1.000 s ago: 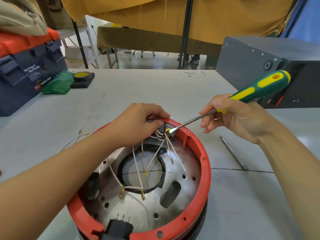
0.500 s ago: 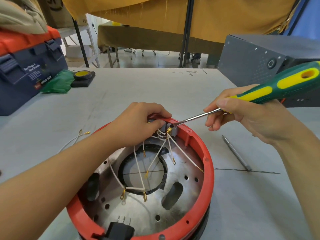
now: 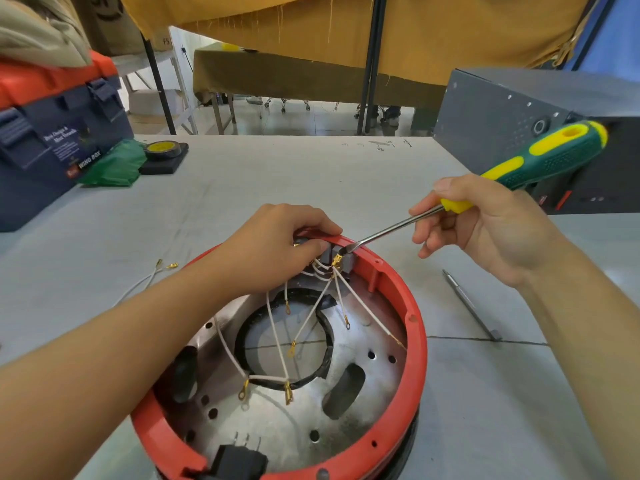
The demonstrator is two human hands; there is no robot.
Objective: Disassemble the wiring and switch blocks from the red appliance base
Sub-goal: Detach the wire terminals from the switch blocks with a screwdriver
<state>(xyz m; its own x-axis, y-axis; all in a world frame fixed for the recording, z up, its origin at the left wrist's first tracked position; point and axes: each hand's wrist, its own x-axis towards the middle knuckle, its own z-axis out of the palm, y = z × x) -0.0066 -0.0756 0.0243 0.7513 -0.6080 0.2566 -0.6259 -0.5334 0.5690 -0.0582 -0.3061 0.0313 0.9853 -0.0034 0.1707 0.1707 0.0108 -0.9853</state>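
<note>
Head view: the red appliance base (image 3: pixel 414 320) sits on the bench (image 3: pixel 277 174). The left hand (image 3: pixel 277 251) pinches the grey switch block (image 3: pixel 341 259) at its far rim; the right hand (image 3: pixel 485 230) grips a screwdriver (image 3: pixel 540 161), tip against the block. A slip could gouge the left fingers or tear the white wires (image 3: pixel 349 299).

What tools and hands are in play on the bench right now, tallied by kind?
Hands: 2, left hand on the grey switch block, right hand gripping the screwdriver
Screwdrivers: 1, green and yellow screwdriver
Loose metal rods: 1, grey rod on the table
Tape rolls: 1, yellow tape roll
Total: 5
</note>
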